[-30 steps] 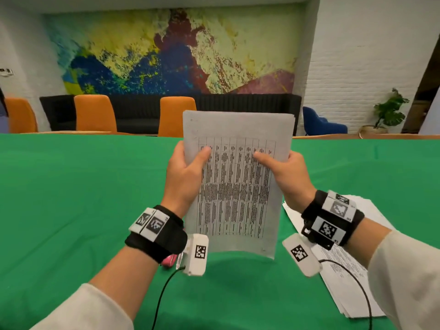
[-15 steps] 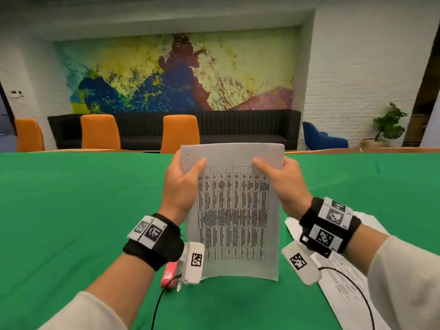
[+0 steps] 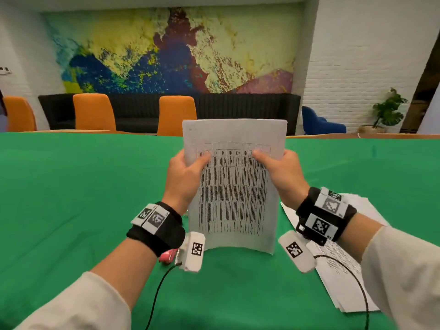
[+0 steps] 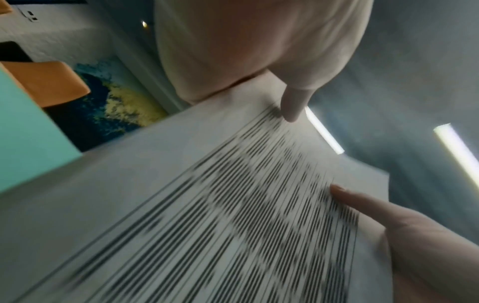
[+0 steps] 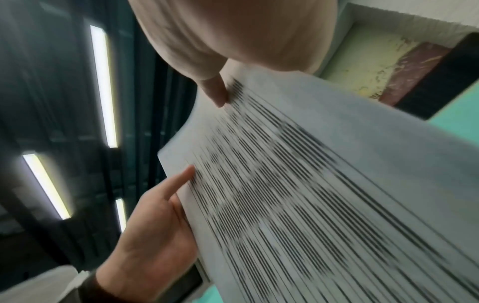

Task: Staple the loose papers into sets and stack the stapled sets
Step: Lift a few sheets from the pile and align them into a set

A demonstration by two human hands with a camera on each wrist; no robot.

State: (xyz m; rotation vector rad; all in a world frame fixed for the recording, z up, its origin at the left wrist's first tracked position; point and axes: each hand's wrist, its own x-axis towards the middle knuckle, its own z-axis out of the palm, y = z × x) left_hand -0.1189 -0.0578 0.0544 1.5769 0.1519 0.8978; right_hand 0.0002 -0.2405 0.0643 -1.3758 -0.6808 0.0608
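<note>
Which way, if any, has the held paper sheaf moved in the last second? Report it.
Yes, slightly downward: the paper sheaf now rises less above the far edge of the green table than before.

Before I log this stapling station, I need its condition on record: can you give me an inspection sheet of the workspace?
Surface: green table cover, smooth where visible.
Job's things: held sheaf of papers upright, printed table facing the camera, bottom edge on or near the cover; loose paper pile lies flat at right; pink object, possibly the stapler, mostly hidden under the left wrist.
Clutter: nothing seen.
Grippers: left hand and right hand each pinch a side edge, thumb in front.
Cables: black cable from the left wrist unit; another crosses the pile.
Surroundings: orange chairs, black sofa, mural, plant.
</note>
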